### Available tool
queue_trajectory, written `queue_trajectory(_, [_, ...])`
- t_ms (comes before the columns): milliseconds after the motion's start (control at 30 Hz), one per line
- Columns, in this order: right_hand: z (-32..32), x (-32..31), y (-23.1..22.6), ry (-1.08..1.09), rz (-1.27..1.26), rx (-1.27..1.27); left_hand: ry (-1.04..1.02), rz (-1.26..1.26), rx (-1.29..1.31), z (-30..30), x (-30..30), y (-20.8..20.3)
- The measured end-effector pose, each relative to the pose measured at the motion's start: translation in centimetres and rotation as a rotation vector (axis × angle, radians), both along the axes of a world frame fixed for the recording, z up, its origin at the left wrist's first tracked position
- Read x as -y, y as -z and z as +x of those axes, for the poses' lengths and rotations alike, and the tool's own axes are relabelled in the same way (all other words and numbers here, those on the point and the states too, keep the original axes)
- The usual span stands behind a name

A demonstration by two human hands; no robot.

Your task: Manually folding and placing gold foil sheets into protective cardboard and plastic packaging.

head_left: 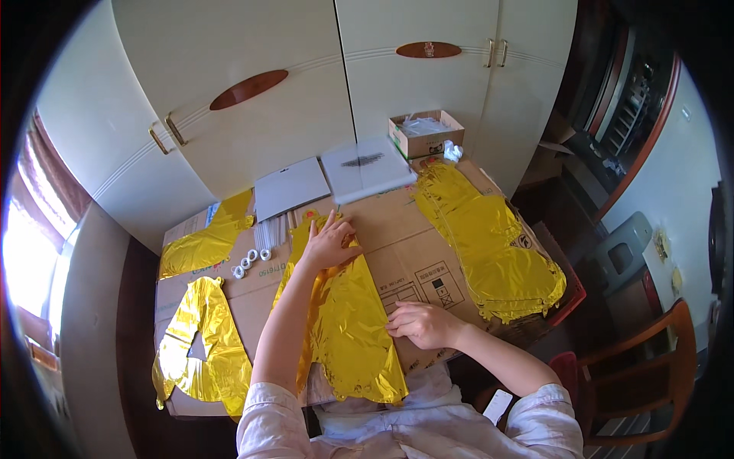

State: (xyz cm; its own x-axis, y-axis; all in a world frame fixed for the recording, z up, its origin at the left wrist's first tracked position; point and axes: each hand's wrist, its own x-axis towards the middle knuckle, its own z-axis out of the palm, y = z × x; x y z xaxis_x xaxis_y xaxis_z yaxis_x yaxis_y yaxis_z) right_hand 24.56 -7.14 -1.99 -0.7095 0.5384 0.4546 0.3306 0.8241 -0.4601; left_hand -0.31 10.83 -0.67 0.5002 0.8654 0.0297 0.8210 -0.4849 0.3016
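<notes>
Gold foil piece lies on the cardboard-covered worktop.
Left hand spreads on it; right hand curls at its edge, grip unclear; probably light, slippery, easily creased, best held by edges.

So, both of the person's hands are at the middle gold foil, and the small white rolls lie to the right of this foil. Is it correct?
Not quite: the white rolls lie to the left of the middle gold foil, as the head view shows. The left hand and right hand are indeed both at that foil.
</notes>
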Motion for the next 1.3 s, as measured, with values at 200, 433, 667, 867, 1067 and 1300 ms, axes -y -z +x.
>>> queue_trajectory(200, [-0.1, 0.1, -0.1, -0.005, 0.020, -0.025, -0.045, 0.085, 0.038, 0.3, -0.7, 0.4])
queue_trajectory(433, [0.2, 0.9, 0.0, 0.036, 0.147, 0.010, -0.136, 0.165, -0.001, 1.6, -0.9, 0.6])
queue_trajectory(667, [1.3, 2.6, 0.3, 0.133, 0.223, 0.117, -0.145, 0.303, 0.164, 2.7, 1.0, 0.3])
queue_trajectory(867, [3.6, 3.9, 0.7, 0.197, 0.133, 0.034, 0.071, 0.073, -0.174, -0.2, 8.7, -3.4])
queue_trajectory(1067, [3.3, 0.9, -0.9, 0.403, -0.045, 0.010, -0.012, 0.045, -0.121, -4.3, 12.8, -1.4])
queue_trajectory(1300, [1.0, -9.8, 1.6, 0.644, -0.018, 0.265, -0.067, 0.050, -0.100, -3.9, 13.6, -0.3])
